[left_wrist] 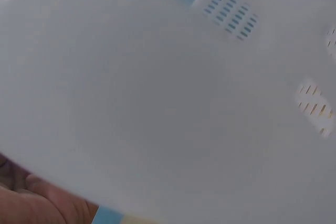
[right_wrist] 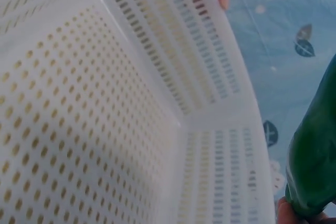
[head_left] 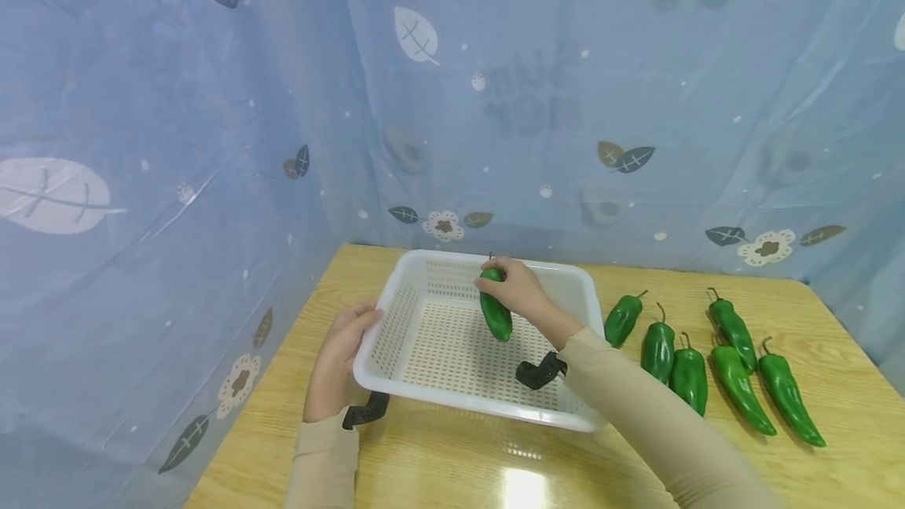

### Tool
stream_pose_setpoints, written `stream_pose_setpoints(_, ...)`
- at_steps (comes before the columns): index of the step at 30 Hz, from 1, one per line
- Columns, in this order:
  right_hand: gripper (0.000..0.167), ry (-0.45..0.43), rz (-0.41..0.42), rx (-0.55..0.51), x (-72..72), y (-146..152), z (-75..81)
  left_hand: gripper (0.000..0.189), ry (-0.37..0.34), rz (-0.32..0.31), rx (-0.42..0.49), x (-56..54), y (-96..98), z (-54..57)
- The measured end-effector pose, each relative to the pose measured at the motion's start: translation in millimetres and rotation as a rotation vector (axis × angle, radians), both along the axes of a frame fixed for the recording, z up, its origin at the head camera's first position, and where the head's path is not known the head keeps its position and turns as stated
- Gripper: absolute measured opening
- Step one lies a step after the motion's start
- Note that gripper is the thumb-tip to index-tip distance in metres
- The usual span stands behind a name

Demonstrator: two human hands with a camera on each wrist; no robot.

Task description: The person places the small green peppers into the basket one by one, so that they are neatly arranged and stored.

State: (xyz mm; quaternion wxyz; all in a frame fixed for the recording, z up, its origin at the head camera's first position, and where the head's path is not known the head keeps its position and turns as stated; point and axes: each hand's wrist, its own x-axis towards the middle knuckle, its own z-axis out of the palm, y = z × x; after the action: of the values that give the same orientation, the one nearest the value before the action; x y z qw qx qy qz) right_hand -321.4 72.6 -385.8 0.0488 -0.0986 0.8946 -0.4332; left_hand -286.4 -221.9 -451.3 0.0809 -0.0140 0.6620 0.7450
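A white plastic basket (head_left: 481, 407) with slotted walls and a perforated floor stands on the table, seemingly tilted a little. My left hand (head_left: 346, 352) grips its left rim; the left wrist view is mostly filled by the blurred basket wall (left_wrist: 157, 103). Above the basket's floor, toward the far side, my right hand (head_left: 522, 289) pinches a green chili pepper (head_left: 496, 316) near its stem end, tip hanging down. That same pepper (right_wrist: 317, 150) shows at the right edge of the right wrist view, beyond the basket's rim.
Several more green peppers lie on the wooden table (head_left: 438, 454) right of the basket, among them a long light one (head_left: 741, 391) and a short dark one (head_left: 624, 319). A blue patterned curtain (head_left: 509, 179) hangs behind and along the left. Black wrist mounts (head_left: 540, 371) sit at both wrists.
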Motion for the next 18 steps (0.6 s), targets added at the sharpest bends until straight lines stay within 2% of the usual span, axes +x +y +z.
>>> stream_pose_setpoints(9, 0.044, 0.029, 0.051, 0.035, -7.7, -35, -14.3, 0.041, 0.022, 0.011, -0.004, -1.5, 1.0, 0.8)
stream_pose_setpoints(18, 0.041, -0.018, 0.055, 0.044, -13.6, -60, -25.5, 0.042, 0.016, 0.012, 0.008, 0.1, 2.4, 0.8)
